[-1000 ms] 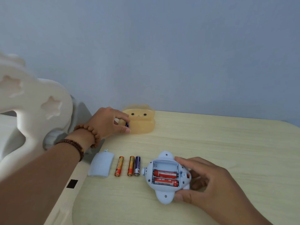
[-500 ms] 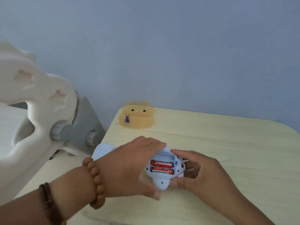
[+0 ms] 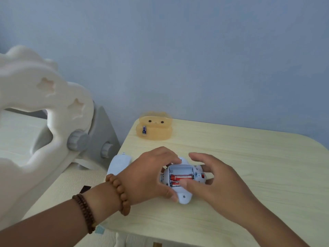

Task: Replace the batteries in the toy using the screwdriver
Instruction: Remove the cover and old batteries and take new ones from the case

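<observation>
A pale blue toy (image 3: 184, 196) lies upside down on the light wooden table (image 3: 258, 168), its battery bay open with two red batteries (image 3: 179, 176) inside. My left hand (image 3: 149, 175) cups the toy's left side, thumb at its lower edge. My right hand (image 3: 211, 180) holds the right side, with the thumb pressing on the lower battery. The pale blue battery cover (image 3: 119, 164) lies just left of my left hand. The loose batteries on the table are hidden by my left hand. No screwdriver is in view.
A translucent orange container (image 3: 154, 130) stands at the table's far left edge with one blue battery (image 3: 144, 130) in it. A large white and grey plastic structure (image 3: 53, 122) stands close on the left. A blue wall runs behind.
My left hand left the orange container, where a blue battery now stays, and came down onto the toy's left side. My right thumb has moved onto the lower battery.
</observation>
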{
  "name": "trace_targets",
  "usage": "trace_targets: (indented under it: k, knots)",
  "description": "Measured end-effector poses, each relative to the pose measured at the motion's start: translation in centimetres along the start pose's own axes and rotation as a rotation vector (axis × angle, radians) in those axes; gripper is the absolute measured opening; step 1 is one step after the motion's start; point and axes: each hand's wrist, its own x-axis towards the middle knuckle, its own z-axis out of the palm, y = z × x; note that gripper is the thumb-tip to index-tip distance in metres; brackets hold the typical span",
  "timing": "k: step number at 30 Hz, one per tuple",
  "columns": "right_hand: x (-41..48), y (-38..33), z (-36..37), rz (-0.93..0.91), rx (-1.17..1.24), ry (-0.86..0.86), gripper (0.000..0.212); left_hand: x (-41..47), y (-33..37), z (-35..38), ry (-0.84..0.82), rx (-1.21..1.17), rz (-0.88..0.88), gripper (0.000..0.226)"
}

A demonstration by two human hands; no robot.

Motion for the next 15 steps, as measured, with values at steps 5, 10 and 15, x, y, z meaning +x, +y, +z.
trace_targets:
  k: [5,10,15]
  knots:
    - [1.3,-1.6,2.5,-0.045,-0.116,0.056,0.057,0.0,-0.2,0.1,0.033,-0.067,0.018,0.073]
    - [2.1,-2.4,3.3,-0.015,-0.136,0.036,0.035,-0.1,-0.5,0.3,0.053,-0.093,0.016,0.070]
    - [2.4,-2.9,3.2,0.013,-0.155,-0.020,0.034,-0.1,-0.6,0.2,0.054,-0.093,0.011,0.069]
